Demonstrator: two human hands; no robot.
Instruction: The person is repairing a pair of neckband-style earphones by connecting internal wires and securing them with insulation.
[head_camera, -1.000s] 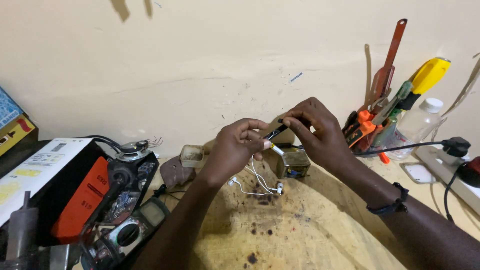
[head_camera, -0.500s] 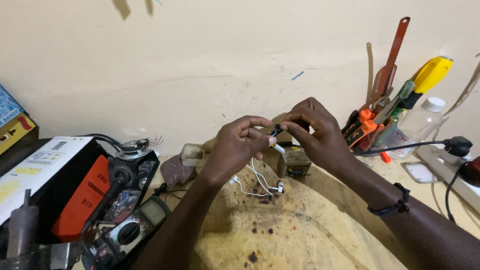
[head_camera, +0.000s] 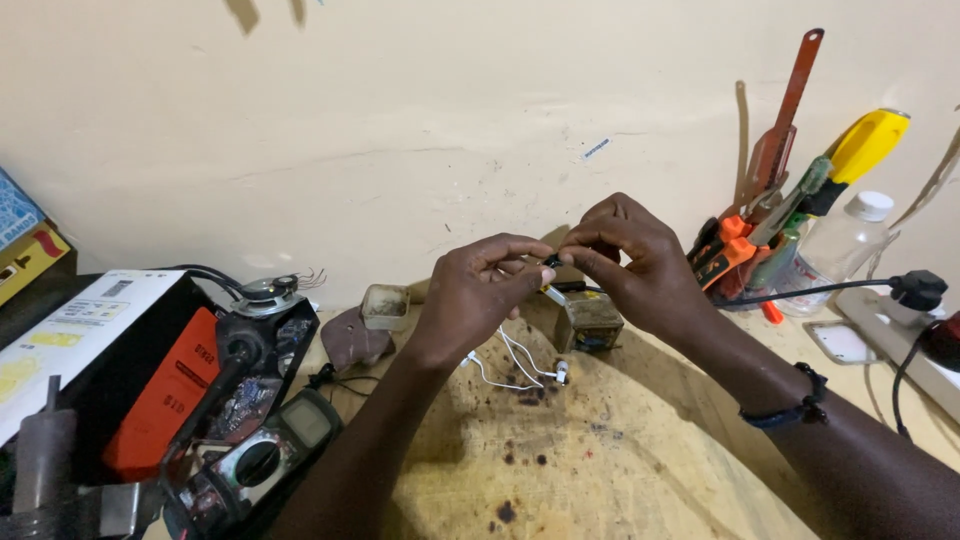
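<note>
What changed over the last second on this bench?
Hardly anything: both hands drew slightly closer, left hand and right hand still pinching the small part with white wires hanging below. Multimeter, small tin and tool rack stayed put.

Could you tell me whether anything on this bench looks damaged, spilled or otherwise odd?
Yes. The yellowish mat is dotted with dark burn-like spots and stains below the hands. A bare speaker with loose wires sits on the open black case, exposing a circuit board. The left hand and right hand pinch a small part trailing white wires.
</note>
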